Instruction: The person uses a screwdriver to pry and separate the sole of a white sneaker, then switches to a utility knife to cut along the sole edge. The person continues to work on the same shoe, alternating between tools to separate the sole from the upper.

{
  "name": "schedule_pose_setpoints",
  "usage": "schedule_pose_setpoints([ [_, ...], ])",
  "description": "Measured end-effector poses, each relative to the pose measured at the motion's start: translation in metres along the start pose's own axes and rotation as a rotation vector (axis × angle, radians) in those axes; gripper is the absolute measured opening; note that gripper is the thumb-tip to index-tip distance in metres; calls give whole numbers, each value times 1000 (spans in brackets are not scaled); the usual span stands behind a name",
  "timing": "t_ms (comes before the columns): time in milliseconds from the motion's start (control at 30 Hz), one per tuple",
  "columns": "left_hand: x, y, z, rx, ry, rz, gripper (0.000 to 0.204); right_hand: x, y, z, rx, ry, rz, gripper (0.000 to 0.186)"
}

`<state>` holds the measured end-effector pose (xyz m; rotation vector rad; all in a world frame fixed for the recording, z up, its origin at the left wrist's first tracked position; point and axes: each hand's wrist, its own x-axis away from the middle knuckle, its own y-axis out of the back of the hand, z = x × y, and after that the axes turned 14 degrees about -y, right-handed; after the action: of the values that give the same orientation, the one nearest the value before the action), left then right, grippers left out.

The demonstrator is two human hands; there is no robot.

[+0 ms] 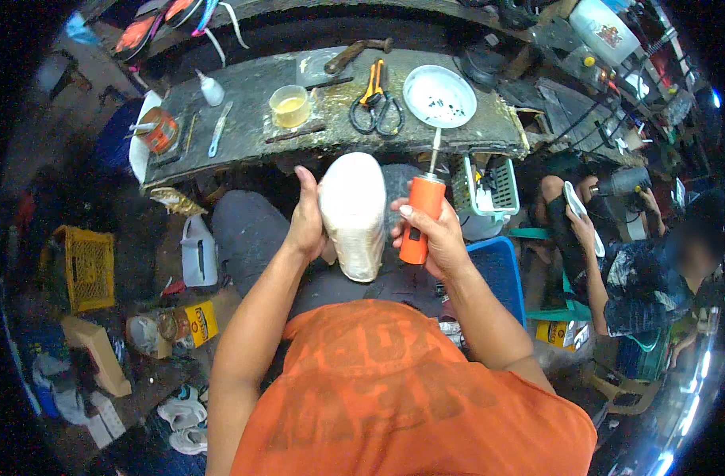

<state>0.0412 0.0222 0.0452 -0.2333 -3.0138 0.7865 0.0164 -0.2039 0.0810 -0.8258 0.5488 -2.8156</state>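
My left hand (308,214) holds a white shoe (353,206) over my lap, its sole side facing up and its narrower end toward me. The thumb stands upright beside the shoe, while the other fingers are partly hidden behind it. My right hand (442,238) is wrapped round an orange cylindrical hand tool (423,218) with a dark button on its side. From the tool's top a thin metal shaft points away from me, toward a white dish (439,96) with dark specks on the bench. The tool and the shoe are apart.
The worn bench (243,131) carries black-and-orange scissors (375,103), a hammer (358,54), a tub of yellowish liquid (289,106), a white squeeze bottle (210,89) and an orange can (159,131). A green basket (489,186) hangs near its edge. Another person (636,278) sits at right.
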Motion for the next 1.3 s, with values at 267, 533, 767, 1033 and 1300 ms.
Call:
schedule_pose_setpoints([
  [267, 29, 25, 18, 575, -210, -506, 91, -1, -26, -5, 57, -26, 15, 55],
  [533, 97, 45, 40, 404, 445, -366, 73, 12, -6, -28, 404, -208, 120, 56],
  [767, 58, 37, 38, 353, 459, -143, 72, 3, -5, -47, 201, -207, 178, 58],
  [1033, 49, 13, 40, 748, 347, -12, 77, 31, 5, -32, 229, -208, 199, 73],
  [1300, 47, 48, 64, 825, 337, 33, 88, 45, 31, -20, 317, -258, 146, 118],
])
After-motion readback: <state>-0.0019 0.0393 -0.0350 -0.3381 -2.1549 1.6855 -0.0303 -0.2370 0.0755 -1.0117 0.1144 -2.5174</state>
